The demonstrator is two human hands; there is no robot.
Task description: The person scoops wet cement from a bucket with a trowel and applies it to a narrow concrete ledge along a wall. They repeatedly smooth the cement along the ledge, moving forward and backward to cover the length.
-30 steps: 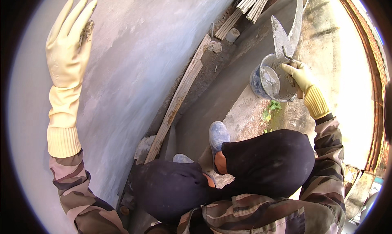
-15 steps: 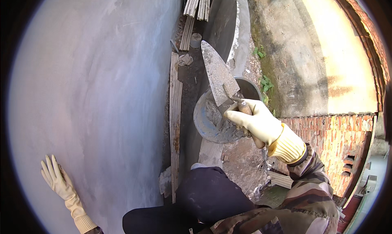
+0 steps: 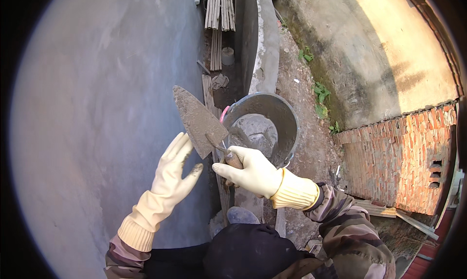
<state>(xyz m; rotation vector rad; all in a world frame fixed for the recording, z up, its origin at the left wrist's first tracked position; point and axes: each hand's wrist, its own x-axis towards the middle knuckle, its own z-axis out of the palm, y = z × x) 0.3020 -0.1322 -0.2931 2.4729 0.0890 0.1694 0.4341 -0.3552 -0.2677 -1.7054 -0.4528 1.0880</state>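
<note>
My right hand (image 3: pixel 248 174), in a cream rubber glove, grips the wooden handle of a mortar-caked pointed trowel (image 3: pixel 197 118). Its blade is tilted up toward the upper left, in front of a bucket (image 3: pixel 287 128) with a pink bit on its rim and wet grey mortar (image 3: pixel 253 133) inside. My left hand (image 3: pixel 175 172), gloved alike with dirty fingertips, is open just below and left of the blade, against the backdrop of the smooth grey wall (image 3: pixel 87 108); whether it touches the wall or blade I cannot tell. My knee hides part of the ground below.
Wooden strips (image 3: pixel 218 6) and a small pale container (image 3: pixel 227 56) lie in the narrow trench. A low concrete wall (image 3: pixel 262 60) runs beside it. Right of that are rough ground (image 3: pixel 311 157) with weeds, a stained wall (image 3: pixel 369 60) and a red brick wall (image 3: pixel 394 167).
My left hand has come from the far left toward the middle, near the blade. My right hand has moved down and left with the trowel. The view has swung round along the trench.
</note>
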